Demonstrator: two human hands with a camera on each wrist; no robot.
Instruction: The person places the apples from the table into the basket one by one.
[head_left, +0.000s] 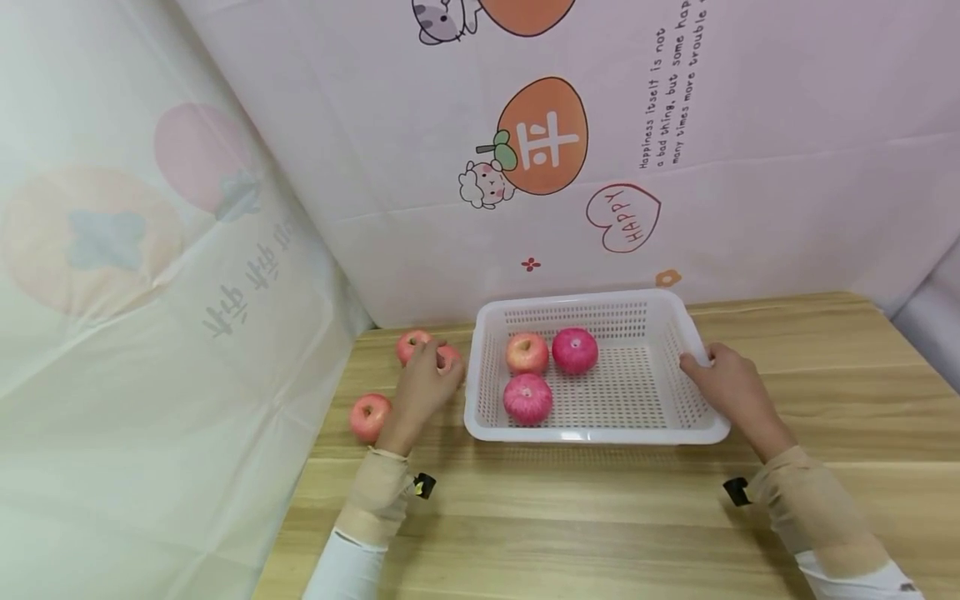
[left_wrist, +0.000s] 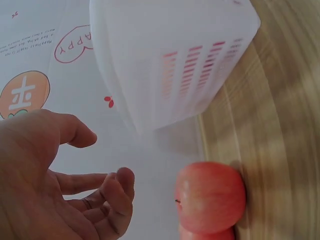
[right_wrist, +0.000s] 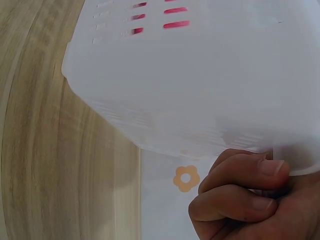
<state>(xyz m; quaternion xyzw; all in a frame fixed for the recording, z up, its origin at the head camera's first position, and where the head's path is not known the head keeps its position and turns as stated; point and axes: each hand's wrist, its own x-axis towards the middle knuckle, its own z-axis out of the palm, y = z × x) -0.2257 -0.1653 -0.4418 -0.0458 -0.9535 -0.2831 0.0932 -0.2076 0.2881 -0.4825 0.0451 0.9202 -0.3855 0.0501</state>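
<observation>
A white plastic basket [head_left: 592, 436] stands on the wooden table with three apples inside at its left end: a paler apple [head_left: 527, 353], a deep pink apple [head_left: 575, 350] and a striped pink apple [head_left: 528, 399]. My right hand [head_left: 731, 387] grips the basket's right rim, thumb on top and fingers curled below it, as the right wrist view shows. Left of the basket, my left hand [head_left: 426, 390] hovers by two red apples, one of them the apple [head_left: 411, 342] at the back. In the left wrist view its loosely bent fingers hold nothing, apart from the nearest apple [left_wrist: 211, 197].
Another red apple [head_left: 371, 417] lies on the table at the left, beside my left wrist. A printed cloth [head_left: 420, 167] hangs behind the table [head_left: 570, 517], and a pale cloth [head_left: 150, 400] covers the left side.
</observation>
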